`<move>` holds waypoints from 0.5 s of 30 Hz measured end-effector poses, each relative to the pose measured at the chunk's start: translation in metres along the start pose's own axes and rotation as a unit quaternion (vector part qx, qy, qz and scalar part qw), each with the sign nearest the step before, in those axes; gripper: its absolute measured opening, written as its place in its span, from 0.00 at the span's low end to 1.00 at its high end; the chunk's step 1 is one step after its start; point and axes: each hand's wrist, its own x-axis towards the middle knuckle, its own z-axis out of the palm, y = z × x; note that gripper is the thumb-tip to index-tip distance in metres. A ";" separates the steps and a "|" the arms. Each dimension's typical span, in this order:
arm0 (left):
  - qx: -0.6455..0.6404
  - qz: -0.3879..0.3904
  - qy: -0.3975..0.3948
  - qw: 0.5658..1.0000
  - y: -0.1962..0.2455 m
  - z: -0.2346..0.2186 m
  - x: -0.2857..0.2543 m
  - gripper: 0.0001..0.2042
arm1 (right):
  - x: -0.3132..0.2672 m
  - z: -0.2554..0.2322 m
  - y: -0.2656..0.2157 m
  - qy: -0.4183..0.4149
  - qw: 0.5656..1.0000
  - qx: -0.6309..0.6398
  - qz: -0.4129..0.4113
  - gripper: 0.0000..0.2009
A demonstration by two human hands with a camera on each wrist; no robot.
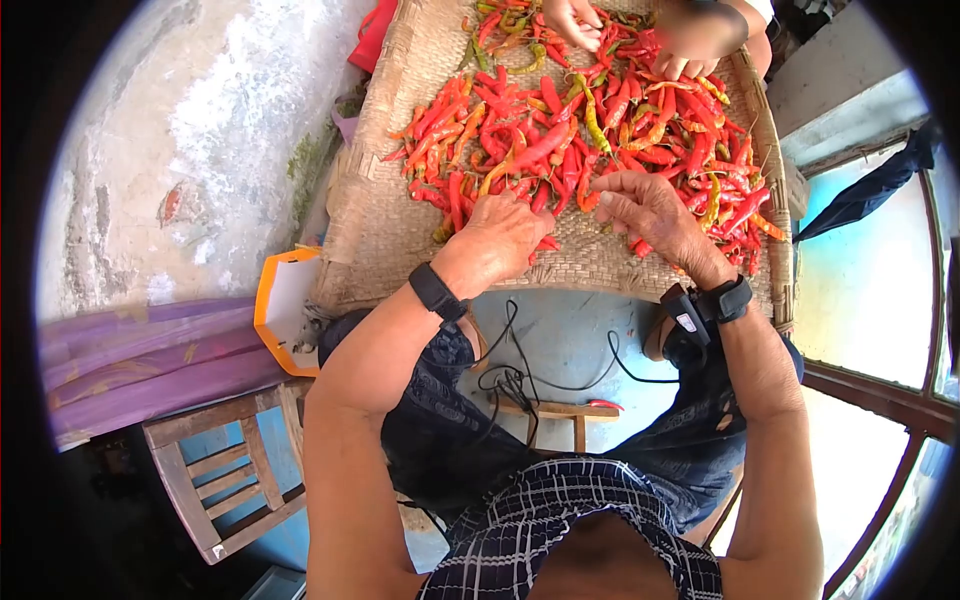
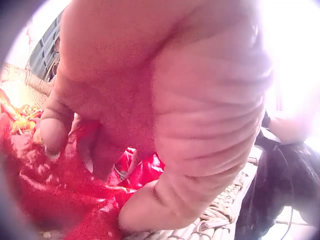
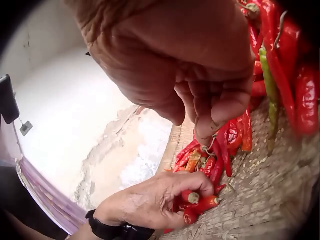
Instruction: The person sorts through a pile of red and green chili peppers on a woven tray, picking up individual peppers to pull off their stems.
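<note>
Red chili peppers (image 1: 540, 150), with some green and orange ones, lie in a loose heap on a woven bamboo tray (image 1: 360, 210). At its near side, my left hand (image 1: 497, 238) grips several red chili peppers (image 3: 200, 204), their stem ends poking out between thumb and fingers. To the right, my right hand (image 1: 655, 215) hovers low over the heap with bent fingers. In the right wrist view its fingertips (image 3: 204, 136) are right at a thin curly stem (image 3: 211, 149); I cannot tell whether they pinch it. Glossy red chilies (image 2: 60, 190) fill the space under my left hand's fingers.
Another person's hands (image 1: 575, 22) work among the chilies at the tray's far side. A wooden chair (image 1: 230, 475) stands at lower left, near an orange-edged box (image 1: 290, 310). Black cables (image 1: 515, 380) hang below the tray. A stained wall (image 1: 200, 150) borders the left, windows the right.
</note>
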 end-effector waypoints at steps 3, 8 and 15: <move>0.009 -0.003 -0.027 1.000 0.003 -0.009 0.007 0.15 | 0.001 0.000 0.001 -0.017 1.000 0.015 -0.008 0.17; -0.260 -0.138 0.067 0.953 -0.005 -0.038 0.011 0.15 | 0.000 0.000 -0.001 -0.002 0.999 0.032 -0.007 0.17; -0.705 -0.059 0.131 0.695 -0.017 -0.033 0.023 0.18 | 0.003 0.013 -0.001 -0.018 0.998 0.051 -0.015 0.17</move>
